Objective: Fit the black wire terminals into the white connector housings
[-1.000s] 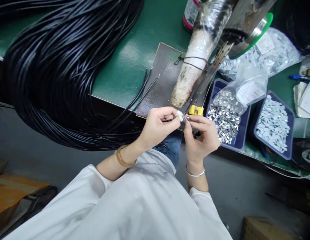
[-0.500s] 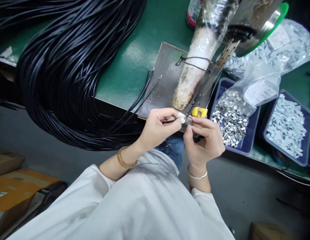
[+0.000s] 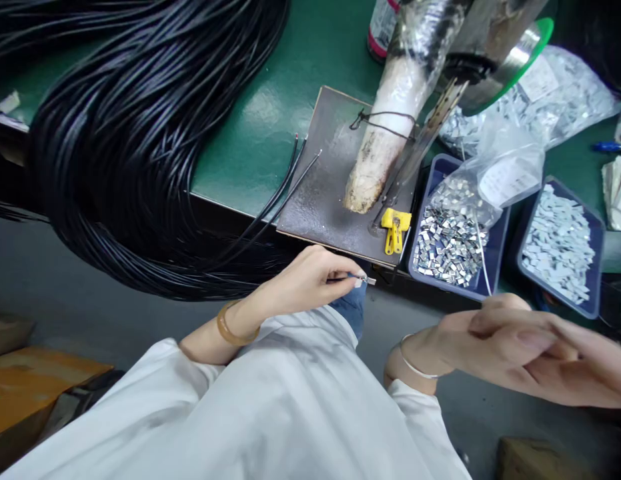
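Silvery metal pc (image 3: 371, 281), sm., stubby | L hand (image 3: 307, 281) pinching it | R hand (image 3: 523, 347) blurred, can't tell grip

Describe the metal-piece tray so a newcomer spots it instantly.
On the green table, find the flat grey board. Just right of it, at the table's front edge, is a navy tray with a clear plastic bag over its upper part. Its pieces are shiny metal; the similar tray to its right holds dull, pale ones.
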Demonstrator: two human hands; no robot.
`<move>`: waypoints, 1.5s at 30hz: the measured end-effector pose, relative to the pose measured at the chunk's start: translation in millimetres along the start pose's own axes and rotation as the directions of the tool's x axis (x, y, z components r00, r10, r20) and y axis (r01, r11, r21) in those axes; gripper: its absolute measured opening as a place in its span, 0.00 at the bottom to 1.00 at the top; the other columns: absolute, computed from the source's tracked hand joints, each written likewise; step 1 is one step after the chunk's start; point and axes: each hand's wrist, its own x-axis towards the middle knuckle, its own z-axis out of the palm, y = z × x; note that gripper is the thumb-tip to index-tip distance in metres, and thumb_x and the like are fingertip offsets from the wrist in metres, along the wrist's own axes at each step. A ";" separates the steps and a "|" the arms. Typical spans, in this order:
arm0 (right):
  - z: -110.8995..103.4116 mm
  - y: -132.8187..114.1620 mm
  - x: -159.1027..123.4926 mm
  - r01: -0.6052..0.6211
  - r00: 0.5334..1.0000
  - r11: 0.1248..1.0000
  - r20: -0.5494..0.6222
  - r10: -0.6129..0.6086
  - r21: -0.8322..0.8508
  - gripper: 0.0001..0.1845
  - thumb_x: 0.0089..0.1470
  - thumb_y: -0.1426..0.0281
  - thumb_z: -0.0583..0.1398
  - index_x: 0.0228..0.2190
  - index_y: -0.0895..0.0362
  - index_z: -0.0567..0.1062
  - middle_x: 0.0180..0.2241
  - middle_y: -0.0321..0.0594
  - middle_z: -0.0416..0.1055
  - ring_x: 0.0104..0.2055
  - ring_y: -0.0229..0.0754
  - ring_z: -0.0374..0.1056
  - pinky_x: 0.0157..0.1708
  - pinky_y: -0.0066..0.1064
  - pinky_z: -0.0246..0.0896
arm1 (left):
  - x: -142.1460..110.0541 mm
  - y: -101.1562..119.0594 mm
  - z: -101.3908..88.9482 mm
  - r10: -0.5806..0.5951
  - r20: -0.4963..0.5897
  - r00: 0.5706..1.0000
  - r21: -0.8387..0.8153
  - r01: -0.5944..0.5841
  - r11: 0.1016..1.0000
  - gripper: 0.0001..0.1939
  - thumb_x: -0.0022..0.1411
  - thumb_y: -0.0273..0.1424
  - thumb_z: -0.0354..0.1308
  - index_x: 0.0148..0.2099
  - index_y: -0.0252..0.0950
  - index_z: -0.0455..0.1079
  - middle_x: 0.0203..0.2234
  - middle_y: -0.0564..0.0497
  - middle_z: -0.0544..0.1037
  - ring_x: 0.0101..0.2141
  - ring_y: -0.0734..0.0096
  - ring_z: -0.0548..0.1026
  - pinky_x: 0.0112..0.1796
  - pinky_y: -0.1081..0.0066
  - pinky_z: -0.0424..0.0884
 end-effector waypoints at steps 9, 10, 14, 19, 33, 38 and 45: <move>5.8 43.7 24.3 -0.086 0.943 0.960 0.290 0.164 -0.265 0.05 0.52 0.69 0.64 0.28 0.55 0.73 0.25 0.32 0.72 0.27 0.36 0.72 0.32 0.29 0.67 | -44.5 -9.0 -61.5 0.064 -0.622 0.781 0.358 0.210 0.910 0.12 0.61 0.34 0.64 0.47 0.39 0.79 0.31 0.51 0.79 0.31 0.71 0.75 0.35 0.71 0.74; 7.3 52.6 27.4 -0.062 0.933 0.955 0.322 0.158 -0.290 0.05 0.51 0.70 0.64 0.27 0.55 0.73 0.25 0.33 0.72 0.27 0.35 0.70 0.32 0.28 0.65 | -49.7 -11.0 -68.8 0.055 -0.620 0.783 0.426 0.276 0.861 0.13 0.60 0.34 0.65 0.48 0.40 0.79 0.32 0.51 0.79 0.30 0.70 0.74 0.35 0.70 0.73; 15.0 69.6 41.7 -0.073 0.862 0.934 0.449 0.236 -0.350 0.04 0.49 0.72 0.65 0.25 0.56 0.75 0.29 0.37 0.76 0.27 0.34 0.67 0.33 0.28 0.61 | -62.8 -26.1 -77.7 -0.107 -0.537 0.837 0.518 0.427 0.742 0.26 0.59 0.35 0.65 0.60 0.40 0.73 0.29 0.52 0.77 0.26 0.71 0.71 0.33 0.70 0.68; 20.0 62.6 59.0 -0.143 0.747 0.892 0.545 0.382 -0.429 0.05 0.46 0.74 0.66 0.23 0.55 0.74 0.26 0.37 0.76 0.24 0.32 0.65 0.32 0.29 0.58 | -60.1 -39.1 -66.5 -0.212 -0.653 0.727 -0.016 0.267 0.963 0.23 0.60 0.35 0.63 0.57 0.37 0.74 0.19 0.58 0.67 0.19 0.79 0.58 0.24 0.75 0.58; 11.0 56.5 30.9 -0.160 0.911 0.974 0.354 0.209 -0.163 0.07 0.53 0.68 0.62 0.26 0.55 0.69 0.29 0.33 0.69 0.29 0.36 0.69 0.29 0.30 0.62 | 7.9 30.1 -14.1 -0.117 0.040 0.992 -0.800 0.102 0.592 0.11 0.61 0.34 0.63 0.33 0.32 0.68 0.18 0.56 0.68 0.17 0.85 0.56 0.17 0.79 0.47; 3.5 29.0 20.0 -0.242 0.966 0.968 0.111 0.234 0.061 0.11 0.53 0.66 0.66 0.26 0.55 0.70 0.32 0.35 0.73 0.27 0.37 0.74 0.27 0.31 0.67 | 17.3 24.7 8.1 -0.186 -0.034 0.982 -0.806 0.084 0.586 0.09 0.58 0.31 0.63 0.31 0.33 0.66 0.17 0.57 0.69 0.16 0.86 0.54 0.18 0.78 0.47; 28.7 -7.7 -8.1 -0.255 0.949 0.894 0.271 0.158 0.369 0.07 0.54 0.71 0.65 0.28 0.55 0.71 0.33 0.35 0.76 0.34 0.38 0.77 0.35 0.33 0.76 | 17.9 14.0 20.8 -0.202 -0.280 0.939 -0.606 -0.009 0.796 0.13 0.60 0.33 0.62 0.26 0.33 0.66 0.16 0.58 0.64 0.21 0.81 0.62 0.25 0.77 0.59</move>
